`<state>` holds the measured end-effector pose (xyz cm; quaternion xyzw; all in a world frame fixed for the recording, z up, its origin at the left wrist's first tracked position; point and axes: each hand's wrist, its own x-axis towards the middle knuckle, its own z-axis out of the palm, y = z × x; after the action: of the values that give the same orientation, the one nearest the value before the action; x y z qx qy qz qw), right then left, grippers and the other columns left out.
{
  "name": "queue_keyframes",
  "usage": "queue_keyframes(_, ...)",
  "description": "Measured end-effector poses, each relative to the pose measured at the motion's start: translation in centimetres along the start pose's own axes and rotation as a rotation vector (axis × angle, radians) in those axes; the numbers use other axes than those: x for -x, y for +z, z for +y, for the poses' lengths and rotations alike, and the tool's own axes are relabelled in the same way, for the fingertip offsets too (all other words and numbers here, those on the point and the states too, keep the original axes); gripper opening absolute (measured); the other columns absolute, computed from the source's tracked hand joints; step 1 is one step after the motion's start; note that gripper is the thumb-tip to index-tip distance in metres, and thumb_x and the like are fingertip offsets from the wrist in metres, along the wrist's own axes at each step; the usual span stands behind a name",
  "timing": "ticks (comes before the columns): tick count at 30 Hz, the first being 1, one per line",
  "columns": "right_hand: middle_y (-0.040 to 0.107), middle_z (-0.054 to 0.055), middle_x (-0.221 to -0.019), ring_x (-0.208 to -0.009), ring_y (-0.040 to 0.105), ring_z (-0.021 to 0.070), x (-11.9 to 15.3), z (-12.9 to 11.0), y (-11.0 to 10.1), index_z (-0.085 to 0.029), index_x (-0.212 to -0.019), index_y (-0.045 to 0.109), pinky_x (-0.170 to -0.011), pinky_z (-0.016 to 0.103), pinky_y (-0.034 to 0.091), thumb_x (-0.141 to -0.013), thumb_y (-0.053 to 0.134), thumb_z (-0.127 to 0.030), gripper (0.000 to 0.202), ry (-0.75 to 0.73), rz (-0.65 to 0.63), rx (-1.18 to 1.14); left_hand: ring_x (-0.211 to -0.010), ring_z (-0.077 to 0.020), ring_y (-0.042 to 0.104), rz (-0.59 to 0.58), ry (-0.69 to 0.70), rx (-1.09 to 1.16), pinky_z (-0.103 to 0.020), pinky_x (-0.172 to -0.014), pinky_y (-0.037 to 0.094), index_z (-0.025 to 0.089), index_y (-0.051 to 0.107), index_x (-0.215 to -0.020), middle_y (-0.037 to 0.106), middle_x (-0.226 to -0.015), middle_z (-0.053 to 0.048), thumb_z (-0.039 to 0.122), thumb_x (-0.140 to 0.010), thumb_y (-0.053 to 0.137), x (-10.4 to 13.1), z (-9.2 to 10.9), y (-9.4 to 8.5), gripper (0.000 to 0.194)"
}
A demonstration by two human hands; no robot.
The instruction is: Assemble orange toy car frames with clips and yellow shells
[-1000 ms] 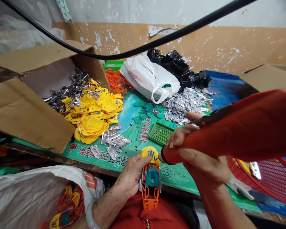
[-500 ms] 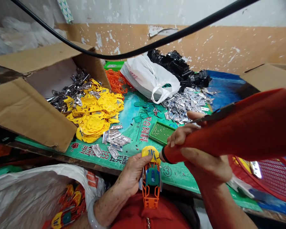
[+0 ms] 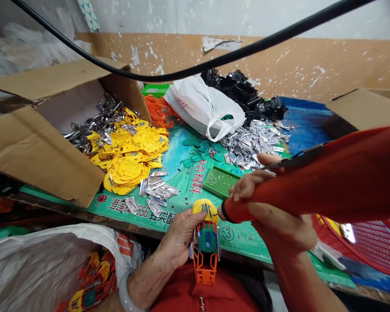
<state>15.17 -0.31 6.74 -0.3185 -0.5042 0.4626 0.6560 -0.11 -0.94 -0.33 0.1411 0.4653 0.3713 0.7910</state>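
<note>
My left hand (image 3: 182, 236) grips a toy car body with a yellow front (image 3: 205, 209), a green middle (image 3: 208, 241) and an orange frame (image 3: 205, 275). Silvery pieces line both sides of it. My right hand (image 3: 273, 216) is wrapped round a red power screwdriver (image 3: 312, 186), which lies nearly level. The driver's tip is at the right edge of the yellow front; whether a screw is there is too small to tell. Beyond the hands is a green perforated tray (image 3: 219, 181).
Yellow parts (image 3: 126, 169) spill from a cardboard box (image 3: 42, 151). Silver pieces (image 3: 255, 143), a white bag (image 3: 204, 104) and black parts (image 3: 240, 91) lie behind. A red basket (image 3: 370, 247) is at right, a sack (image 3: 52, 260) at lower left. A black cable (image 3: 169, 77) hangs across.
The rear of the red screwdriver has dipped slightly, while its tip stays by the yellow front. My left hand and the car body have barely moved.
</note>
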Motion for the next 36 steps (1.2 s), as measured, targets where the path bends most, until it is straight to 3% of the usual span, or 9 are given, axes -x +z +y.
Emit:
queue_keyframes(15,0.062,-0.005,-0.077,-0.068,0.059,0.0154,0.2,0.5,-0.4,-0.032,-0.118,0.052,-0.074,0.037,0.047,-0.070,0.076,-0.028,0.053,0.014,-0.021,0.031,-0.043,-0.0088,0.056,0.021,0.026,0.027,-0.019,-0.042,0.044,0.011,0.065,-0.078,0.063,-0.058,0.000,0.022,-0.063,0.078,0.1,-0.2,0.3,0.023)
queue_keyframes(22,0.059,-0.003,-0.073,-0.068,0.056,0.0184,0.6,0.9,0.0,-0.031,-0.113,0.055,-0.070,0.039,0.049,-0.069,0.075,-0.030,0.049,-0.007,0.006,0.031,-0.041,-0.0087,0.053,0.064,0.027,-0.021,-0.018,-0.039,0.042,0.011,0.066,-0.076,0.062,-0.055,0.000,0.023,-0.067,0.074,0.2,-0.2,0.7,0.018)
queue_keyframes(27,0.056,-0.001,-0.072,-0.066,0.054,0.0182,1.0,1.6,-0.6,-0.034,-0.116,0.054,-0.064,0.036,0.050,-0.076,0.066,-0.032,0.042,-0.096,-0.050,0.041,-0.042,-0.0086,0.054,0.065,0.039,-0.070,-0.017,-0.041,0.041,0.010,0.068,-0.078,0.064,-0.057,-0.003,0.026,-0.069,0.072,-0.3,-0.7,0.7,0.019)
queue_keyframes(36,0.059,-0.001,-0.072,-0.066,0.053,0.0171,1.2,0.4,-1.0,-0.030,-0.120,0.053,-0.067,0.037,0.050,-0.076,0.067,-0.028,0.047,-0.096,-0.002,-0.067,-0.043,-0.0076,0.053,-0.059,0.047,-0.033,-0.016,-0.041,0.039,0.009,0.068,-0.075,0.063,-0.060,-0.003,0.034,-0.065,0.076,0.4,-0.5,0.5,0.029)
